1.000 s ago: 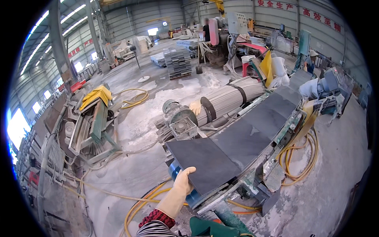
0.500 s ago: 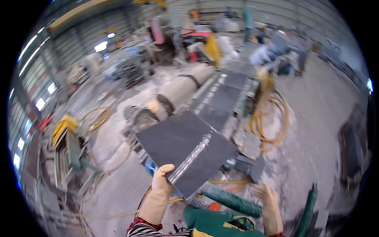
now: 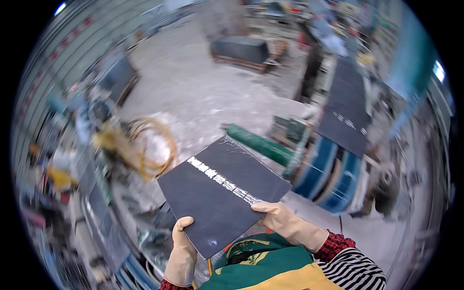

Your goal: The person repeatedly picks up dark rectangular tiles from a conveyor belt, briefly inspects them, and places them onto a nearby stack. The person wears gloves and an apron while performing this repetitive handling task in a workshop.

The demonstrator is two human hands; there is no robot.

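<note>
Head view: cream-gloved L hand [image 3: 182,249] at 7 o'clock & cream-gloved R hand [image 3: 290,223] at 4 pinch edges of dark-grey rectangular stone slab [image 3: 220,198], low mid-frame, thumbs [image 3: 184,222] on top, rest of grip hidden underneath, prob. spaced apart to share wt., w/ long green cylindrical roller [image 3: 261,146] beyond at 1 o'clock.

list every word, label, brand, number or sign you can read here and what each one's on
No text is readable.
Red signs on the ribbed wall: too blurred to read.
Dark slab held by the left hand and right hand: no lettering visible; its white streak looks like glare.
Green apron: yellow markings, nothing legible.
</note>
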